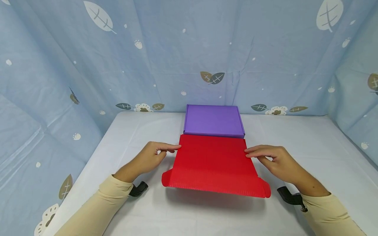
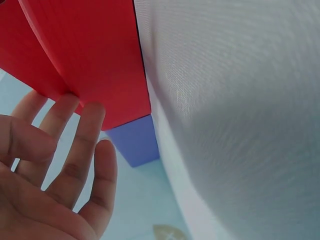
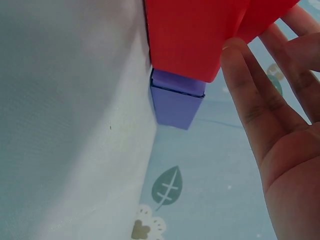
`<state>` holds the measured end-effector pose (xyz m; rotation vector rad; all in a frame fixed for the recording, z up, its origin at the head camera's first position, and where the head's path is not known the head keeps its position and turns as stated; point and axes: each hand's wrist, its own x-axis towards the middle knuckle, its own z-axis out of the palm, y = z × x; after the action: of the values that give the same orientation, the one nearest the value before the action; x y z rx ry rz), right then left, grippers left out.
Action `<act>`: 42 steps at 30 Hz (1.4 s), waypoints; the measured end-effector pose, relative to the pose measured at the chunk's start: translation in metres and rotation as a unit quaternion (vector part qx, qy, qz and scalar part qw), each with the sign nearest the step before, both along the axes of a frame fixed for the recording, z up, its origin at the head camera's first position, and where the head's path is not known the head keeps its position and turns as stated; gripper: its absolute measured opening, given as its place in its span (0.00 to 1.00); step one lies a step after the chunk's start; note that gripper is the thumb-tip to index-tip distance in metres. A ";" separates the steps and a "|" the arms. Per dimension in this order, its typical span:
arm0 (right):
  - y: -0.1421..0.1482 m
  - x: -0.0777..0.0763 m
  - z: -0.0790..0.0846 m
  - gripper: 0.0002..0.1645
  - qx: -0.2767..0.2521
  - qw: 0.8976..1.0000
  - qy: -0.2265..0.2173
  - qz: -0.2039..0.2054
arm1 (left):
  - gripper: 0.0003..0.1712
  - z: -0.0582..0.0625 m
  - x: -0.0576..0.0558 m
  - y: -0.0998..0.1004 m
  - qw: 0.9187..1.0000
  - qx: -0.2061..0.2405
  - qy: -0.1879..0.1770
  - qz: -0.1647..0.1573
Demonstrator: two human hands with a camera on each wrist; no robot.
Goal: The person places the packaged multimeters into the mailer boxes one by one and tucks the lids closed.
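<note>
A red cardboard box (image 1: 214, 157) lies in front of me, its lid tilted so that the front flap (image 1: 217, 183) and its rounded side tabs hang out toward me over the table. At the lid's left edge, the fingertips of my left hand (image 1: 149, 158) touch the red card, fingers mostly straight. My right hand (image 1: 276, 161) touches the lid's right edge with extended fingers. Both wrist views show the box's red side wall (image 2: 107, 65) beside the fingers, with the palms off it. The lid hides the inside of the box.
Right behind the red box sits a closed purple box (image 1: 214, 120). A white cloth (image 1: 141, 213) covers the table. Blue leaf-patterned curtains (image 1: 177, 59) hang along the back and sides. Black wrist mounts (image 1: 138, 189) stick out beneath both forearms.
</note>
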<state>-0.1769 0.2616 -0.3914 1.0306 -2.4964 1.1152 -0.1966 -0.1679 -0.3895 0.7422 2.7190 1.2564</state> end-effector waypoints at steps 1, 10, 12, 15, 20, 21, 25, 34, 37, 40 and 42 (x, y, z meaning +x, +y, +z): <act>0.000 0.000 0.000 0.29 0.001 1.000 0.000 0.000 | 0.33 0.000 0.000 0.000 1.000 -0.002 0.005 -0.002; 0.000 -0.001 -0.002 0.29 0.020 1.000 0.000 -0.003 | 0.32 -0.002 0.000 -0.001 0.998 -0.027 0.045 -0.020; 0.000 -0.001 -0.003 0.29 0.022 1.000 -0.001 -0.001 | 0.31 -0.002 0.000 -0.001 0.998 -0.030 0.055 -0.028; 0.000 -0.001 -0.004 0.29 0.027 1.000 -0.004 0.001 | 0.30 -0.002 0.000 -0.001 0.996 -0.041 0.065 -0.034; -0.002 0.001 -0.003 0.28 0.031 0.999 -0.002 0.004 | 0.29 -0.001 0.002 -0.002 0.995 -0.069 0.065 -0.028; -0.003 0.001 -0.002 0.28 0.032 0.999 -0.001 0.005 | 0.29 0.000 0.002 -0.002 0.995 -0.073 0.064 -0.027; -0.005 0.003 -0.001 0.28 0.033 0.999 0.003 0.006 | 0.30 0.000 0.003 -0.002 0.993 -0.087 0.074 -0.030; -0.006 0.004 0.000 0.29 0.056 0.998 0.004 0.000 | 0.28 -0.001 0.005 -0.001 0.978 -0.141 0.148 -0.038; -0.007 0.004 0.001 0.29 0.065 0.998 0.003 -0.004 | 0.28 -0.001 0.005 -0.001 0.973 -0.154 0.166 -0.041; -0.007 0.005 0.001 0.29 0.072 0.997 0.000 -0.006 | 0.29 -0.001 0.005 0.000 0.968 -0.168 0.183 -0.048; -0.007 0.005 0.001 0.29 0.074 0.997 0.000 -0.005 | 0.29 -0.001 0.005 0.000 0.964 -0.175 0.192 -0.053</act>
<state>-0.1720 0.2547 -0.3907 1.0532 -2.6137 0.9389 -0.1916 -0.1675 -0.3903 1.1647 3.0216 0.6299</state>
